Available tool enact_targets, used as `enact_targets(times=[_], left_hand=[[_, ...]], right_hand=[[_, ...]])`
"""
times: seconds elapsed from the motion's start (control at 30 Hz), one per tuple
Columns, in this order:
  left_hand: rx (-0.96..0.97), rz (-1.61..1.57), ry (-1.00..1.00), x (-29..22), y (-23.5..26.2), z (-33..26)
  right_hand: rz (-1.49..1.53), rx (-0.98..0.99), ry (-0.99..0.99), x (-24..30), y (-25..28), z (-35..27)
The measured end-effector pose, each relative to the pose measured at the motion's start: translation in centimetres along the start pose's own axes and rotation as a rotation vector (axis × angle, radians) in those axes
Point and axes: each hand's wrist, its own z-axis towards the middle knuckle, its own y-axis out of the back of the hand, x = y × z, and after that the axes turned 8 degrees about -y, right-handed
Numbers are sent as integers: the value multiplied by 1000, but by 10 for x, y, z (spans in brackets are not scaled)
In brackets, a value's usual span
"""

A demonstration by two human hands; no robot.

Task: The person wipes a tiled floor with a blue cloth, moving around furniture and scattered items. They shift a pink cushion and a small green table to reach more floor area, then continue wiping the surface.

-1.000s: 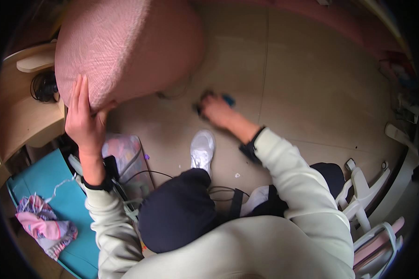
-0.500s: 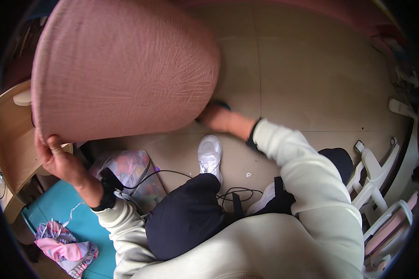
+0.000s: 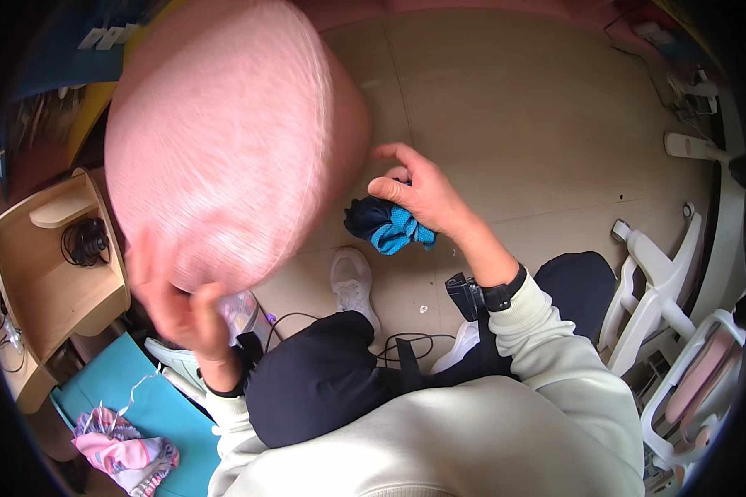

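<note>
A large, round, pink fabric-covered thing like a pouf [image 3: 215,141] leans at the upper left, blurred by motion, its pale seamed rim turned toward the right. At its lower edge is my left hand [image 3: 174,298], also blurred, fingers and thumb spread apart; whether they press on the fabric I cannot tell. My right hand [image 3: 419,190] stands just right of the pouf. Its lower fingers curl round a bunched dark-and-bright-blue cloth [image 3: 394,228], while the index finger stretches toward the pouf's side. The cloth hangs below the palm, above the tiled floor.
A wooden shelf unit [image 3: 54,265] with a coiled black cable stands at left. Below it, a pink patterned cloth [image 3: 124,451] lies on a teal surface [image 3: 99,373]. A clear bag [image 3: 240,311] and black cable are near my feet. White chair legs [image 3: 659,282] stand at right.
The pouf has turned, bringing its seamed rim to the right. My left hand has left the rim's corner and spread its fingers; my right hand has come out from beside the pouf, showing the blue cloth.
</note>
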Motion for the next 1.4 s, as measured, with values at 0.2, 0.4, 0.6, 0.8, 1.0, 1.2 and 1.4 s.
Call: enact_targets(times=[0.2, 0.4, 0.6, 0.8, 1.0, 1.2, 1.4], left_hand=[[-305, -1056, 1031, 125, 26, -14], [-143, -1063, 835, 97, -6, -4], [14, -1349, 672, 12, -65, 54], [213, -1295, 535, -4, -134, 43], [587, -989, 65, -23, -158, -32], [-39, -349, 629, 105, -187, -63], [-24, -304, -65, 211, -312, 50]], right_hand=[[-174, -106, 214, 41, -12, 0], [131, -12, 279, 41, 18, -32], [187, -504, 41, 15, 124, -104], [832, -754, 135, -28, 123, -131], [1050, -37, -420, -72, -29, -54], [-612, -41, 456, 79, -47, -78], [-1274, -845, 580, 135, 33, -82]])
